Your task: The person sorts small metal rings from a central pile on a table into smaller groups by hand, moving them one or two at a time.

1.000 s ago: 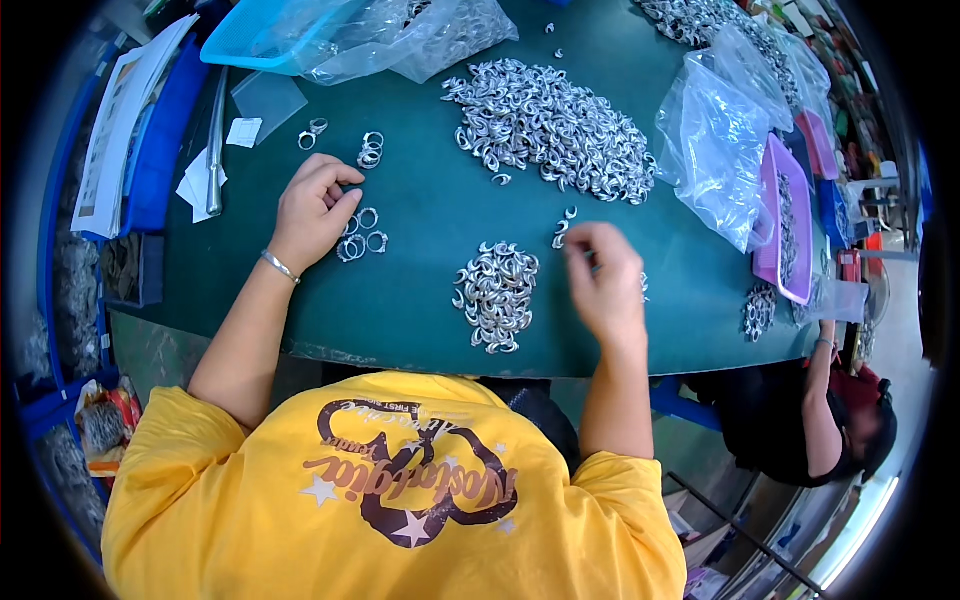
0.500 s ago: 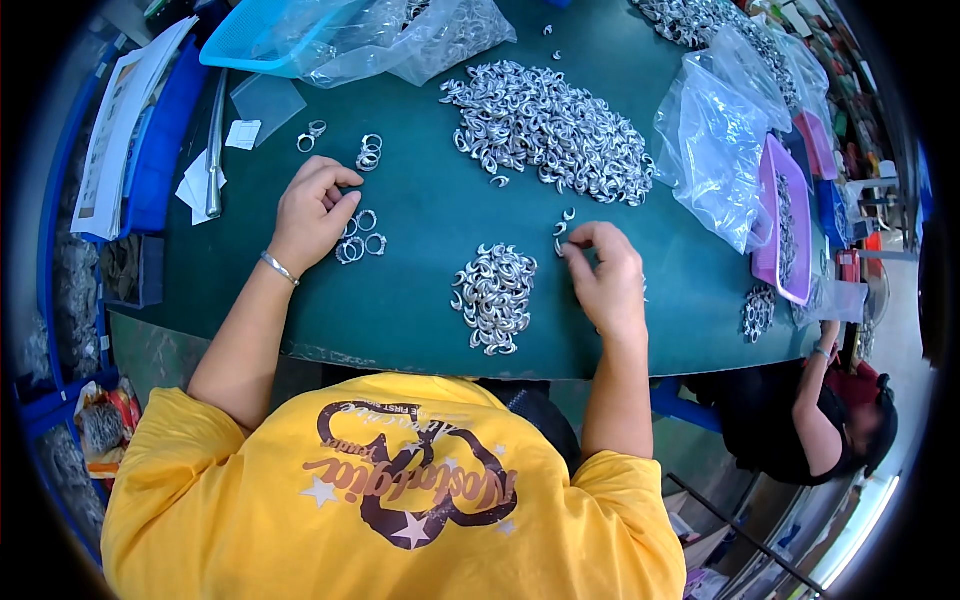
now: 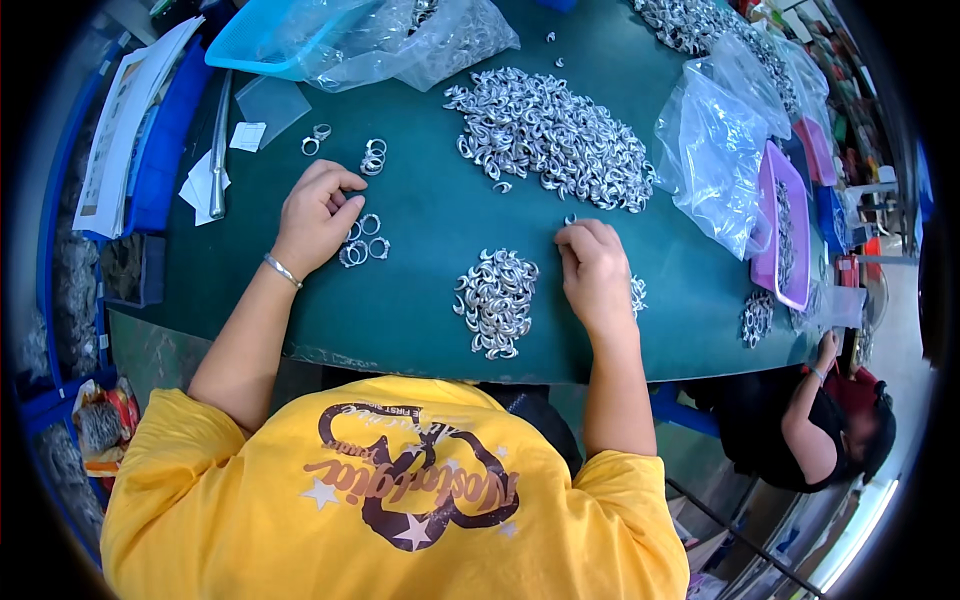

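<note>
My left hand rests on the table with fingers loosely bent and the thumb a little apart; nothing shows in it. Beside its thumb lie several silver-coloured rings, with more rings just beyond the fingertips. My right hand is closed, fingertips down at the table; whatever they hold is hidden. A small metal crescent piece shows just past those fingertips. Between my hands sits a small heap of crescent pieces. Another little group of pieces is partly covered by my right hand.
A large heap of crescent pieces lies farther back. Clear plastic bags and a pink basket stand at right, a blue basket at back left. A metal rod lies at left. Another person is at far right.
My right hand has shifted slightly left, its fingers drawing together over the crescent pieces that were in view beside them. My left hand stays about where it was.
</note>
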{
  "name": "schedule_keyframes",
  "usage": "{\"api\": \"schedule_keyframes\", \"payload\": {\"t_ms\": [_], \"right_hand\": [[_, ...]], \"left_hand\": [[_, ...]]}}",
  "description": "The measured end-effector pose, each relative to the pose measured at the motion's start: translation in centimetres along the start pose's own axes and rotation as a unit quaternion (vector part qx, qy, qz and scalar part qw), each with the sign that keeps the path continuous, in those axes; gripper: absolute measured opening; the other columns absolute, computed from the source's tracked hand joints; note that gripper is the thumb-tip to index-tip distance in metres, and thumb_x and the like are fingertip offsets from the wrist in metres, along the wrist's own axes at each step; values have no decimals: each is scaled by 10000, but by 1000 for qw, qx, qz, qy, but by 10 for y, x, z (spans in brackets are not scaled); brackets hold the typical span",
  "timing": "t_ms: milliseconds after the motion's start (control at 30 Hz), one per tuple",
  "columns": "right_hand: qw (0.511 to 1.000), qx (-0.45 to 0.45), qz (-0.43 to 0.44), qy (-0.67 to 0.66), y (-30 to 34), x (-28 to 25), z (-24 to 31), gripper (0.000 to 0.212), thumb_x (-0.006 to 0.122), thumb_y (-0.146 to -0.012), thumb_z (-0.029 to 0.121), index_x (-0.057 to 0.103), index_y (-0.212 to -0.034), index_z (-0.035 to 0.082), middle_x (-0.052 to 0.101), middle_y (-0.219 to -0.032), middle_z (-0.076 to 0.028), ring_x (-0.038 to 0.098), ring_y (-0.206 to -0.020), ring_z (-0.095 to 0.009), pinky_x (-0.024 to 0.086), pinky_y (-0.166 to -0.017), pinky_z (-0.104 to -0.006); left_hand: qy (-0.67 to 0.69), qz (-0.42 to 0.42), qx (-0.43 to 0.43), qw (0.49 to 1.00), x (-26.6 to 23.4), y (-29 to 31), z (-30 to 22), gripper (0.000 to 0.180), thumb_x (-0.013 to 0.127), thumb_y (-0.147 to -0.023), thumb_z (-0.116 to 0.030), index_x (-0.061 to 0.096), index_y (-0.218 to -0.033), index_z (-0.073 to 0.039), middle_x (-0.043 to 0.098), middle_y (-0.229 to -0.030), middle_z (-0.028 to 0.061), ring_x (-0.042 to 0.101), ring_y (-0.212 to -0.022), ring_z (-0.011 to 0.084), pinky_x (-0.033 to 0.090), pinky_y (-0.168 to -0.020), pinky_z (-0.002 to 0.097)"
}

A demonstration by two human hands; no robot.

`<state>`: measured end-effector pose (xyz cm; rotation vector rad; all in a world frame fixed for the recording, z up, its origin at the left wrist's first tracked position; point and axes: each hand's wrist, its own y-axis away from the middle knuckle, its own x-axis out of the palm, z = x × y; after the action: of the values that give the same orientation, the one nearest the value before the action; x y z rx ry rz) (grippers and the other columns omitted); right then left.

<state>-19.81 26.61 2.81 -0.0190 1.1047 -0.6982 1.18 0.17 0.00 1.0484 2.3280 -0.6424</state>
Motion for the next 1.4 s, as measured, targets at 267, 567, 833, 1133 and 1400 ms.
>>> {"api": "schedule_keyframes", "payload": {"t_ms": [267,567,833,1133,1400], "right_hand": [[981,169,-24,-86,7,-11,-4,114,675,-786,-19,623,-884,5,646,-810,-157,645,-715,-321,524,-650,-383],[973,111,34,-198,15,-1,34,87,663,-758,-42,623,-806,19,625,-782,-124,629,-693,-264,503,-590,-332],[989,124,-75,14,-7,15,-7,40,637,-796,7,611,-823,-7,609,-830,-180,593,-746,-378,495,-672,-448],[996,26,-41,-81,-6,12,0,109,626,-774,-62,649,-866,-9,635,-868,-162,623,-787,-353,521,-710,-409],[998,0,-59,-29,-11,20,-8,111,700,-743,-11,644,-831,24,643,-819,-120,624,-810,-314,512,-748,-398]], "left_hand": [[-9,2,-4,1000,0,0,1,148,688,-792,23,661,-931,-19,547,-940,21,497,-646,76,425,-595,205],[-12,-1,-5,1000,0,1,0,147,687,-789,27,661,-928,-14,550,-932,26,500,-631,78,427,-593,206],[-8,-8,12,1000,1,-1,-3,144,689,-783,24,659,-919,-14,549,-927,31,499,-622,81,425,-582,212],[0,-8,5,1000,-1,1,1,125,689,-782,16,652,-898,-12,548,-923,29,497,-613,82,428,-583,215],[15,-4,-7,1000,0,0,-2,125,679,-782,29,652,-897,-14,546,-926,21,494,-622,73,430,-590,207]]}}
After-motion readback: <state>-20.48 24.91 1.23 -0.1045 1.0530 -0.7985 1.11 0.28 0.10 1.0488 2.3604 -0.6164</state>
